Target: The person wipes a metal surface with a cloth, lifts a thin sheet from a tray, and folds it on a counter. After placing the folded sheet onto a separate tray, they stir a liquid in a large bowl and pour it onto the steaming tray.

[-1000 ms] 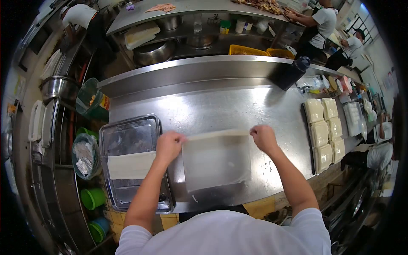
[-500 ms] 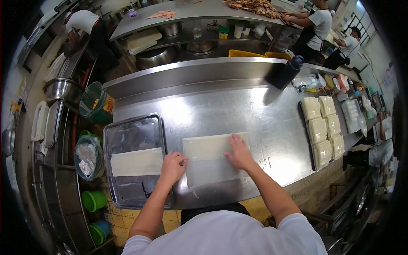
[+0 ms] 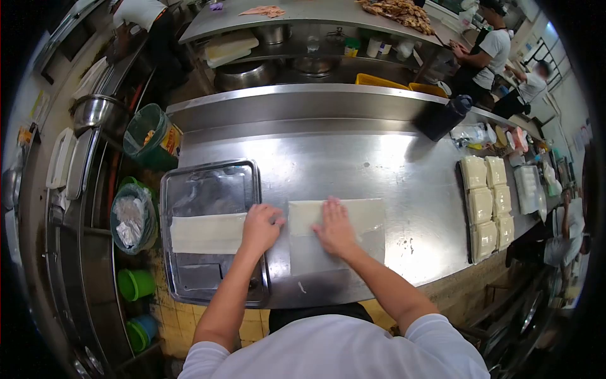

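A pale, flat rectangular sheet [image 3: 363, 213], perhaps dough, lies on the steel table over a translucent plastic sheet [image 3: 315, 258] that extends toward me. My right hand [image 3: 335, 228] rests palm down on the pale sheet, fingers stretched out. My left hand [image 3: 262, 228] is over the right rim of a dark tray [image 3: 208, 165], just left of the plastic; its fingers are loosely bent, thumb apart, with nothing visible between them. Inside the tray lies a similar pale sheet [image 3: 205, 235], its right end partly covered by my left hand.
Several wrapped pale packs [image 3: 481, 205] fill a tray at the right. A dark bottle [image 3: 449, 118] stands by the table's raised back edge. Lined bins [image 3: 151, 138] and green buckets [image 3: 136, 284] are at the left. Co-workers [image 3: 486, 57] stand beyond the table.
My left hand has come off the sheet's left edge and moved up toward the tray. My right hand has slid left across the sheet. The whole view has shifted slightly.
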`<action>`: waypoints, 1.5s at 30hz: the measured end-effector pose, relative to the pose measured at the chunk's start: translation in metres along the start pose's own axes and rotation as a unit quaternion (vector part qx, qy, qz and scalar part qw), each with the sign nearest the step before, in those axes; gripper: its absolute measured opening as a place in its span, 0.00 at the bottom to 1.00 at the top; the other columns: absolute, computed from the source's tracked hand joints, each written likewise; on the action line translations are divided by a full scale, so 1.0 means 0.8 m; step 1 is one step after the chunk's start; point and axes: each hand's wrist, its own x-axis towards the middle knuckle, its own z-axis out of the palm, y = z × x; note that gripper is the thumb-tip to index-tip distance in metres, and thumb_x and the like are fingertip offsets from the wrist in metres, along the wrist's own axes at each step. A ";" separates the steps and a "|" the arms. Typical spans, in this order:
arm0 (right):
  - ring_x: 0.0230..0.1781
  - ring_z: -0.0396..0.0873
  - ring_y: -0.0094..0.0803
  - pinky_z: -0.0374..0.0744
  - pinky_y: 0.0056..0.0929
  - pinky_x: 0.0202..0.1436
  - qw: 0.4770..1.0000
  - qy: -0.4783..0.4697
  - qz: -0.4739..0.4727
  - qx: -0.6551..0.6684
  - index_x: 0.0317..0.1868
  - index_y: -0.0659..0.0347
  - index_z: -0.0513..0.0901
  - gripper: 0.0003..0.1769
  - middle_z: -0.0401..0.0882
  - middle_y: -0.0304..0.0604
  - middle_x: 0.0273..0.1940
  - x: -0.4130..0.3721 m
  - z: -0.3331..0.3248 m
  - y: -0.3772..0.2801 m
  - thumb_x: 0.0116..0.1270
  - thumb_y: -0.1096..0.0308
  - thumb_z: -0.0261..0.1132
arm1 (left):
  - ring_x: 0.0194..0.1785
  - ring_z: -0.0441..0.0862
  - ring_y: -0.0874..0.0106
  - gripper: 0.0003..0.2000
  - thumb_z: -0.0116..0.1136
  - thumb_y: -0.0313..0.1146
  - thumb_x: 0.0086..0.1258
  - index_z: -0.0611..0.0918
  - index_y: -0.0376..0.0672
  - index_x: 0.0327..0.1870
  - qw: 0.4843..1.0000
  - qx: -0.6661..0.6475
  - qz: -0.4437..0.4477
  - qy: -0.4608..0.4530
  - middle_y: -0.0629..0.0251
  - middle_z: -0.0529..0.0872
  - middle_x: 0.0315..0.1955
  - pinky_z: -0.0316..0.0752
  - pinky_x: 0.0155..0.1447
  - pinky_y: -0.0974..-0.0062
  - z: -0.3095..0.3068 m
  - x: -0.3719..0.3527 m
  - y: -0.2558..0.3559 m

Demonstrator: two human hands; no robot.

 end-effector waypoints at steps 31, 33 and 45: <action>0.57 0.83 0.53 0.80 0.46 0.62 0.952 -0.150 0.049 0.260 0.58 0.65 0.84 0.24 0.83 0.62 0.57 0.108 -0.093 0.004 0.60 0.69 0.67 | 0.47 0.88 0.54 0.12 0.71 0.45 0.64 0.91 0.47 0.39 0.955 0.061 -0.052 -0.284 0.54 0.91 0.40 0.81 0.51 0.56 0.028 0.102 0.043; 0.54 0.85 0.53 0.82 0.46 0.58 0.937 -0.303 0.020 0.173 0.52 0.65 0.88 0.21 0.86 0.61 0.51 0.134 -0.095 0.012 0.57 0.71 0.66 | 0.45 0.88 0.54 0.11 0.71 0.44 0.64 0.91 0.47 0.38 0.960 0.046 -0.051 -0.270 0.54 0.91 0.37 0.81 0.49 0.57 0.029 0.099 0.040; 0.51 0.87 0.49 0.84 0.46 0.55 0.932 -0.335 0.103 -0.097 0.47 0.52 0.92 0.16 0.89 0.51 0.47 0.066 -0.140 0.175 0.60 0.70 0.65 | 0.42 0.88 0.60 0.15 0.71 0.43 0.66 0.89 0.40 0.44 0.946 -0.041 -0.115 -0.301 0.52 0.91 0.38 0.81 0.48 0.62 0.071 0.111 -0.008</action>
